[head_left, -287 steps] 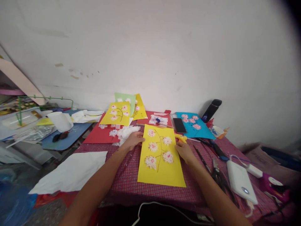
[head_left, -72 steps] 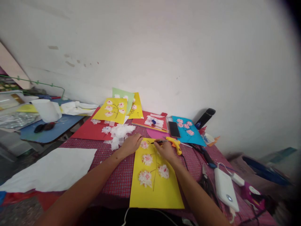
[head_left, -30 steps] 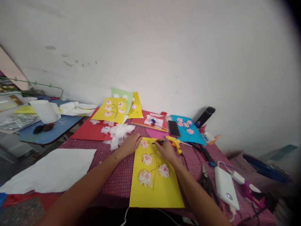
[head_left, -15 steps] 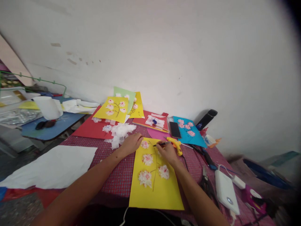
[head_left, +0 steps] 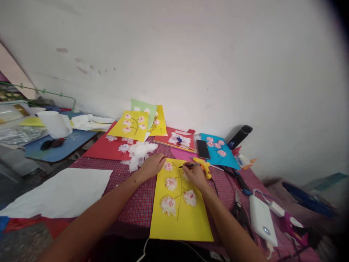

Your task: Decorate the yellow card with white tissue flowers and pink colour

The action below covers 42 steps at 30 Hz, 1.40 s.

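A yellow sheet [head_left: 185, 222] with several white-pink paper flowers and a drawn dark branch lies in front of me on the red checked tablecloth [head_left: 136, 198]. My left hand [head_left: 152, 165] rests flat on the sheet's upper left corner, fingers together. My right hand [head_left: 194, 175] pinches a dark pen [head_left: 188, 166] whose tip touches the sheet near the branch's top. A yellow glue gun [head_left: 204, 167] lies just right of that hand.
White tissue scraps [head_left: 140, 151], red paper [head_left: 105, 149], more flower sheets [head_left: 132, 125], a phone [head_left: 203, 149], a blue sheet [head_left: 218, 154], a black bottle [head_left: 240, 136], scissors [head_left: 240, 213] and a white power bank [head_left: 262, 220] lie around. White paper [head_left: 60, 193] hangs at left.
Over the last second both hands stay almost still on the sheet; the pen shifts slightly. About ten seconds ago my right hand lay by the glue gun without the pen.
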Motion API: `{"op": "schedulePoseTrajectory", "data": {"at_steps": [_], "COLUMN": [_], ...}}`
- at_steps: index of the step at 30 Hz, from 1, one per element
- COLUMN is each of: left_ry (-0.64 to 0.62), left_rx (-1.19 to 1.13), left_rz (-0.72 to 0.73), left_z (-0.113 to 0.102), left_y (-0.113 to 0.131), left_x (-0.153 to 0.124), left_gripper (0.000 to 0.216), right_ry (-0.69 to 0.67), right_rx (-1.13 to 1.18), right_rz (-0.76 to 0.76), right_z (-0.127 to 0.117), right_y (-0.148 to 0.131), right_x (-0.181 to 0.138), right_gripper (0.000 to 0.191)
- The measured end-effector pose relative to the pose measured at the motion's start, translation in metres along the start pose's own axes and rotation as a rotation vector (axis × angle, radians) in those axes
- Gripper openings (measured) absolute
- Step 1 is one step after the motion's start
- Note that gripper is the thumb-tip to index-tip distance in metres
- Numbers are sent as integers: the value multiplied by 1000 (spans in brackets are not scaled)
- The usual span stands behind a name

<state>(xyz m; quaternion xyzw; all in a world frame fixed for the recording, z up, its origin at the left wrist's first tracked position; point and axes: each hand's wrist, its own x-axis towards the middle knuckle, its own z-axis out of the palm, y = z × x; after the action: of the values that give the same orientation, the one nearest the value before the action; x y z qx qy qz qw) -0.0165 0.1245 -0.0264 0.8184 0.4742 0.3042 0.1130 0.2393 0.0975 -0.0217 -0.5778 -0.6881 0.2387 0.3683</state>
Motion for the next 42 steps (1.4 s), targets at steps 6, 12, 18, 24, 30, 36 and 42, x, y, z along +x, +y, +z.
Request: {"op": "schedulePoseTrajectory", "data": {"at_steps": [6, 12, 18, 24, 30, 36, 42], "left_ry": [-13, -16, -19, -24, -30, -35, -35], "left_rx": [6, 18, 30, 31, 35, 29, 25], "left_rz": [-3, -3, -6, -6, -12, -12, -18], "left_z": [-1, 0, -1, -3, -4, -6, -6], "left_y": [1, 0, 0, 3, 4, 6, 6], "left_x": [0, 0, 0, 0, 0, 0, 0], "left_gripper": [24, 24, 24, 24, 25, 26, 26], "right_ry": [-15, -18, 16, 15, -3, -5, -20], "right_rx": [-8, -14, -32, -36, -43, -50, -53], "right_rz": [-5, -12, 0, -10, -15, -13, -11], "right_z": [2, 4, -2, -1, 4, 3, 2], "right_y": [-1, -5, -5, -2, 3, 1, -4], "right_x": [0, 0, 0, 0, 1, 0, -1], "right_gripper": [20, 19, 22, 23, 23, 22, 20]}}
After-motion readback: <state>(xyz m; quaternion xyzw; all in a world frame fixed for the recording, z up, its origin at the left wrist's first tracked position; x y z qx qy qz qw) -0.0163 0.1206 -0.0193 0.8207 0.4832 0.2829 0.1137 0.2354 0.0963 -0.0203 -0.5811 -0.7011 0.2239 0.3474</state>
